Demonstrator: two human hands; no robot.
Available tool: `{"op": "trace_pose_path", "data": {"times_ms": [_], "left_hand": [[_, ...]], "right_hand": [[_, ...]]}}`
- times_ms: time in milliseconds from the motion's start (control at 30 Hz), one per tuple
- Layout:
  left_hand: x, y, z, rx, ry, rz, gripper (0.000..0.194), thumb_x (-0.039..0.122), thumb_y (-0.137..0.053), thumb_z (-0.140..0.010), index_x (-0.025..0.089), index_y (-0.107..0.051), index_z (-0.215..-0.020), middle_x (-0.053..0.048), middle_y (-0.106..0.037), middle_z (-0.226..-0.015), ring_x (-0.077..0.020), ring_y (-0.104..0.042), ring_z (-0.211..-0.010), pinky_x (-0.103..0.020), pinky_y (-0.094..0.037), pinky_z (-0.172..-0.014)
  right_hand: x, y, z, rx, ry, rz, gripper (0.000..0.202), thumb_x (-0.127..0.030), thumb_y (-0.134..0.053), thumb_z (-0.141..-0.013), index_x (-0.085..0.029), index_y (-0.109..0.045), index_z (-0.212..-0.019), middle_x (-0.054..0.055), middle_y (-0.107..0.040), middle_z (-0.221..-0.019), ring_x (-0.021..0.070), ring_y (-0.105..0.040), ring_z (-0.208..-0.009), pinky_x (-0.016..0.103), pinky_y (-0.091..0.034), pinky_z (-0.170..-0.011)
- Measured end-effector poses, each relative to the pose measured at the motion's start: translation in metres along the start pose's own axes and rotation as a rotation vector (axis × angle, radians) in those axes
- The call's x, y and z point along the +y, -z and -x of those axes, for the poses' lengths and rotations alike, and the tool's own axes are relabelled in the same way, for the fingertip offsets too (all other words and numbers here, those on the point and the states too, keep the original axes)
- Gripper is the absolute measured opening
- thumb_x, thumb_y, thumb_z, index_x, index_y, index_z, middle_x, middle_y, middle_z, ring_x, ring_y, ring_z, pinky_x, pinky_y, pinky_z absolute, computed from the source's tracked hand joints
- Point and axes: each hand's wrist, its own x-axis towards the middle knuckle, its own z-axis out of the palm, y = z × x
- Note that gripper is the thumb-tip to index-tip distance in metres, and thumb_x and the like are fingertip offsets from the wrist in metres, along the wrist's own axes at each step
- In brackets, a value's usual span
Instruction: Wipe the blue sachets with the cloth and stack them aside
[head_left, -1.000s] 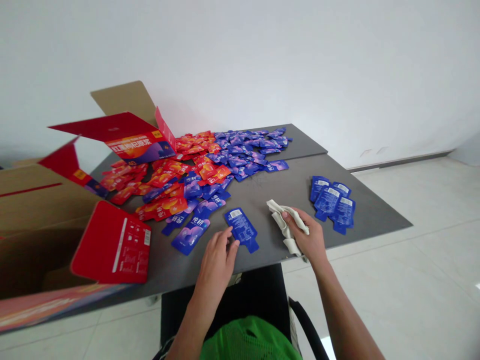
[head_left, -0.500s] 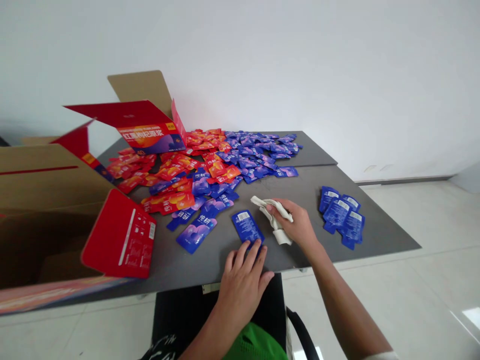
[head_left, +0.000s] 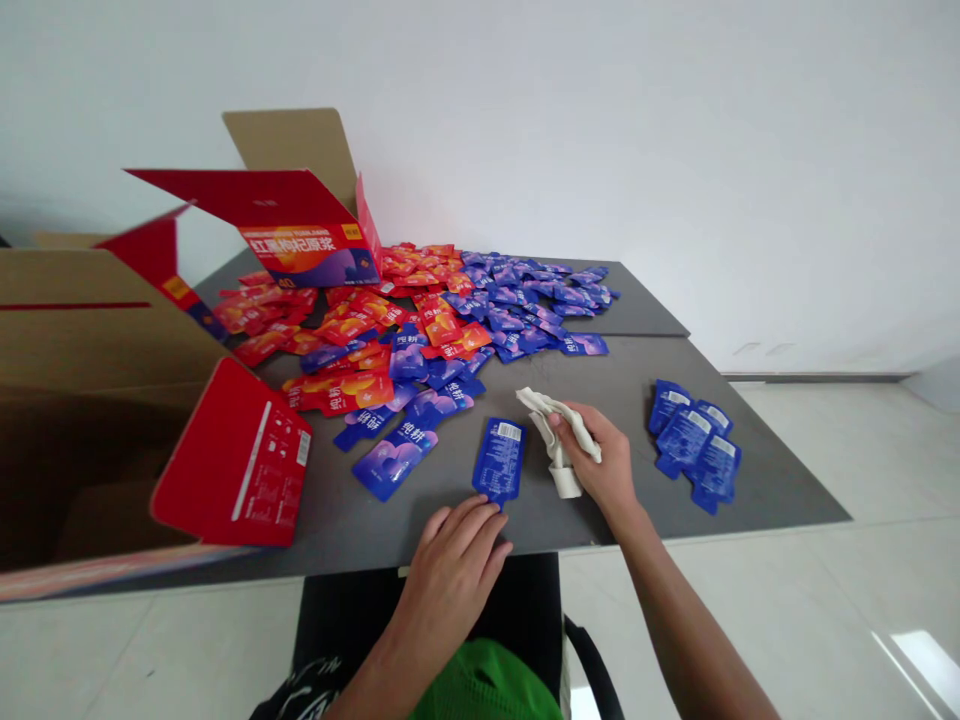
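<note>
A single blue pouch (head_left: 499, 458) lies flat on the grey table, its barcode end away from me and its narrow end towards me. The fingertips of my left hand (head_left: 457, 555) rest at that narrow end, fingers stretched out and fairly close together. To the right of the pouch, my right hand (head_left: 598, 455) is closed round a folded white cloth (head_left: 564, 480), held just apart from the pouch. Several blue pouches (head_left: 697, 440) overlap in a small group farther right, barcode side up. Left of the single pouch, another blue pouch (head_left: 395, 462) lies with its printed front up.
A heap of red-orange pouches (head_left: 367, 315) adjoins a heap of blue-purple pouches (head_left: 517, 300) at the back. An open red carton (head_left: 307, 255) stands behind them, and a larger-looking open carton (head_left: 274, 470) fills the left. The table's front edge (head_left: 675, 535) runs close to my body.
The single blue pouch has turned, with its narrow end swinging left, so it lies straighter before me. My left hand has moved left with it; my right hand still grips the cloth.
</note>
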Motion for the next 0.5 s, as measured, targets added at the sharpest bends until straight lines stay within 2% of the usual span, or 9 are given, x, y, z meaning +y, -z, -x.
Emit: {"op": "trace_pose_path", "data": {"times_ms": [67, 167, 233, 267, 400, 500], "left_hand": [[-0.002, 0.000, 0.001, 0.015, -0.043, 0.006, 0.025, 0.027, -0.058, -0.104, 0.020, -0.066, -0.127, -0.006, -0.073, -0.131, -0.0242, -0.064, -0.126, -0.042, -0.046, -0.105], [-0.003, -0.002, 0.002, 0.012, -0.052, 0.006, 0.027, 0.036, -0.063, -0.102, 0.021, -0.068, -0.125, -0.005, -0.074, -0.129, -0.0253, -0.065, -0.124, -0.042, -0.048, -0.104], [-0.003, -0.004, 0.002, 0.004, -0.025, -0.010, 0.032, 0.040, -0.068, -0.099, 0.022, -0.068, -0.124, -0.005, -0.075, -0.128, -0.0261, -0.066, -0.122, -0.044, -0.048, -0.103], [-0.003, -0.005, 0.002, 0.002, -0.017, -0.018, 0.033, 0.042, -0.070, -0.097, 0.022, -0.069, -0.123, -0.004, -0.075, -0.128, -0.0264, -0.067, -0.122, -0.044, -0.048, -0.102], [-0.003, -0.010, 0.003, 0.012, -0.022, -0.041, 0.036, 0.045, -0.074, -0.093, 0.022, -0.069, -0.120, -0.004, -0.075, -0.128, -0.0266, -0.068, -0.121, -0.045, -0.049, -0.099], [-0.004, -0.011, 0.004, 0.017, -0.011, -0.051, 0.031, 0.037, -0.075, -0.094, 0.023, -0.069, -0.120, -0.003, -0.075, -0.128, -0.0260, -0.068, -0.121, -0.044, -0.049, -0.098]], "right_hand": [[-0.011, -0.004, 0.003, -0.101, 0.193, 0.026, 0.023, -0.034, -0.067, -0.099, -0.025, -0.073, -0.119, 0.008, -0.077, -0.115, 0.0246, -0.071, -0.103, 0.038, -0.054, -0.093], [-0.024, -0.014, 0.010, -0.430, 0.472, 0.042, 0.031, -0.027, -0.065, -0.100, -0.027, -0.067, -0.131, 0.008, -0.074, -0.124, 0.0236, -0.067, -0.110, 0.037, -0.054, -0.095], [-0.024, -0.022, 0.006, -0.593, 0.553, 0.067, 0.034, -0.024, -0.064, -0.100, -0.026, -0.066, -0.134, 0.008, -0.073, -0.126, 0.0235, -0.066, -0.109, 0.036, -0.054, -0.094], [-0.020, -0.025, 0.001, -0.621, 0.560, 0.094, 0.034, -0.023, -0.064, -0.099, -0.024, -0.066, -0.134, 0.009, -0.073, -0.126, 0.0239, -0.065, -0.108, 0.036, -0.054, -0.093], [0.004, -0.031, -0.042, -0.530, 0.484, 0.276, 0.033, -0.020, -0.066, -0.097, -0.020, -0.069, -0.130, 0.012, -0.073, -0.123, 0.0261, -0.065, -0.100, 0.040, -0.053, -0.088], [0.006, -0.026, -0.058, -0.421, 0.450, 0.294, 0.030, -0.025, -0.064, -0.100, -0.021, -0.069, -0.129, 0.012, -0.074, -0.122, 0.0272, -0.066, -0.102, 0.042, -0.051, -0.089]]}}
